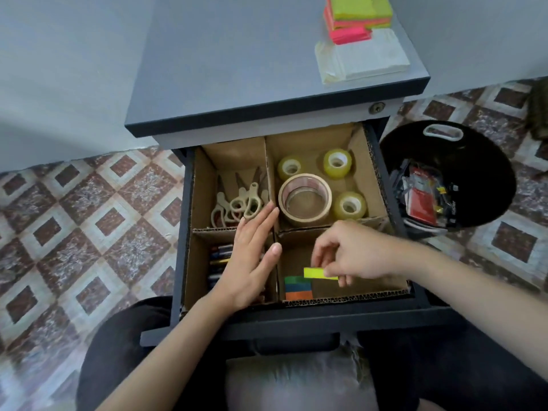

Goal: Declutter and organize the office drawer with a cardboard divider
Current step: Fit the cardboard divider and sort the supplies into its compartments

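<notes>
Head view: drawer (296, 321) open, cardboard divider (341, 298) seated inside, making four compartments. Left hand (252, 259) lies flat over the near-left compartment, fingers (261, 222) straight and pressed together, tips at the centre crossing. Right hand (355, 250) pinches a yellow sticky pad (315, 272) between thumb and fingers above the near-right compartment, just over a coloured flag stack (298, 289). Far-left: scissors (237, 203). Far-right: tape rolls (304, 200). Near-left: pens (219, 256), partly hidden. More sticky pads (355, 16) on desk (237, 69).

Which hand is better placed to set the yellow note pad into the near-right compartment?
Right hand: it pinches the yellow note pad over that compartment; the left hand lies flat across the divider.
</notes>
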`<action>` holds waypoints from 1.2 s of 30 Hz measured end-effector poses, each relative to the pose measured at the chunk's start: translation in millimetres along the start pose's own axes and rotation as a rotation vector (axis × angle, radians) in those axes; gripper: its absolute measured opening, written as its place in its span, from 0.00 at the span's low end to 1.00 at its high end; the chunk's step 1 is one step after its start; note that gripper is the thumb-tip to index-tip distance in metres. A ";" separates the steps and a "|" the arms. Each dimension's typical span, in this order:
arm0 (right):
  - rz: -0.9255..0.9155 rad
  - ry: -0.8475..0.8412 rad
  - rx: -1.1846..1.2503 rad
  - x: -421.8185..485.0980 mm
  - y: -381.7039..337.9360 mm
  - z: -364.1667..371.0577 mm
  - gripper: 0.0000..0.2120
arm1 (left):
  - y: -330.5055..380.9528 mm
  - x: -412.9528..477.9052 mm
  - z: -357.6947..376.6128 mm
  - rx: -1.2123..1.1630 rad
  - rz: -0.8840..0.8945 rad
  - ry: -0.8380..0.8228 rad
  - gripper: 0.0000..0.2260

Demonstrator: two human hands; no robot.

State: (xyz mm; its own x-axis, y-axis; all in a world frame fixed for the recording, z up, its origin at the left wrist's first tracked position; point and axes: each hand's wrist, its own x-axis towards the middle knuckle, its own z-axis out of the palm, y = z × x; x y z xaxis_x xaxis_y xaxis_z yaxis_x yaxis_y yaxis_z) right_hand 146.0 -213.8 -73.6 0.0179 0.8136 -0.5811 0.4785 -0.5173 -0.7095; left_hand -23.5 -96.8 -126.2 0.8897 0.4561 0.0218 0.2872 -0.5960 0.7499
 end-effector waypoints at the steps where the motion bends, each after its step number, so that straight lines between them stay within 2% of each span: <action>1: 0.013 0.003 -0.033 5.4 4.8 9.6 0.09 | 0.8 -0.3 0.2 -0.019 -0.005 0.002 0.29; 6: 0.066 0.189 -0.114 41.3 26.8 28.5 0.09 | -0.9 1.6 1.5 -0.049 -0.013 0.005 0.30; 11: 0.072 0.250 -0.119 62.5 37.5 48.2 0.08 | -3.1 1.7 3.1 -0.042 -0.004 0.012 0.32; 24: 0.107 0.325 -0.056 66.6 36.1 54.1 0.08 | -4.1 2.2 4.1 -0.021 -0.018 0.004 0.29; 36: 0.151 0.415 -0.067 68.4 34.8 56.0 0.03 | -4.3 3.1 5.0 0.009 -0.014 0.011 0.29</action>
State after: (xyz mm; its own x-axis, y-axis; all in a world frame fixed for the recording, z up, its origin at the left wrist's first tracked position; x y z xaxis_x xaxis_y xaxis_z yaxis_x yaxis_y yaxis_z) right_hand 114.7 -191.0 -160.3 0.4364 0.7751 -0.4570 0.4988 -0.6311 -0.5941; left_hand -20.2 -96.1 -132.6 0.8816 0.4716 0.0186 0.3027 -0.5953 0.7443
